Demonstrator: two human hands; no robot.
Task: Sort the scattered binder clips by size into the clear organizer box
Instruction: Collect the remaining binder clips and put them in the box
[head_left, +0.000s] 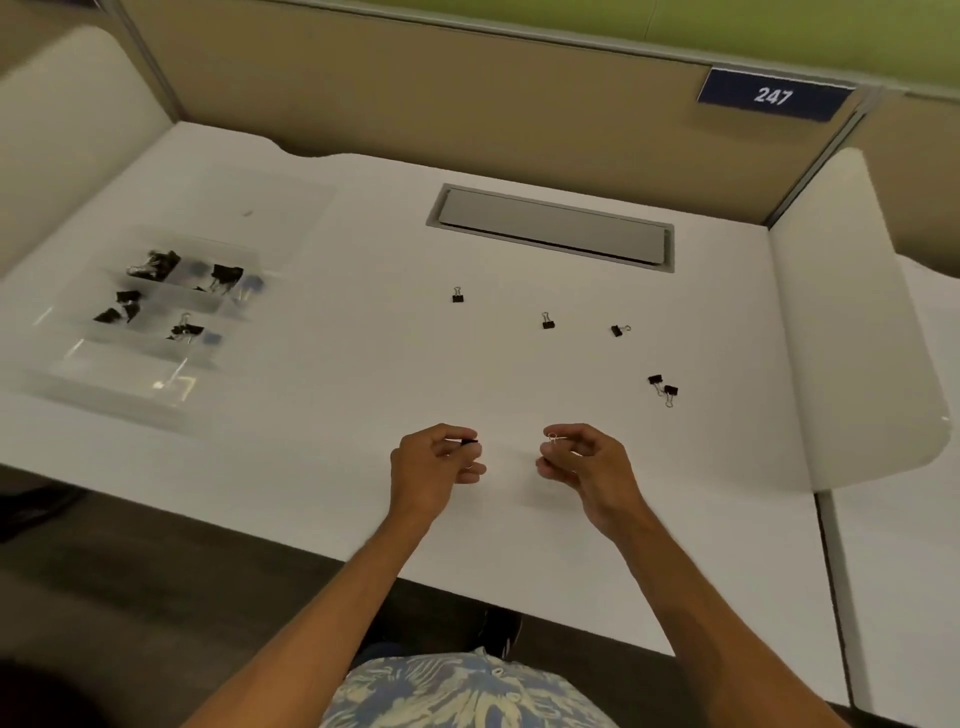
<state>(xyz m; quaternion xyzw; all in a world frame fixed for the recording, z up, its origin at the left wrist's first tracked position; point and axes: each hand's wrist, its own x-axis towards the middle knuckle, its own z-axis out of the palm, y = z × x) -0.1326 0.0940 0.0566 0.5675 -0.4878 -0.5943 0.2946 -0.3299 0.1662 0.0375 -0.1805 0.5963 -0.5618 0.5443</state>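
Near the desk's front edge my left hand (434, 460) pinches a small black binder clip (470, 442) between thumb and fingertips. My right hand (582, 457) pinches another small clip by its silver wire handle (552, 438). Several small black clips lie loose on the white desk: one (457, 295), one (547, 321), one (618, 330), and a touching pair (663, 387) to the right. The clear organizer box (119, 374) sits at the far left, with black clips of different sizes in several compartments.
A grey cable hatch (553, 226) is set into the desk behind the loose clips. Tan partition walls enclose the desk at the back and sides, and a blue sign reading 247 (774, 95) hangs at the upper right. A curved white divider (852, 332) bounds the right side.
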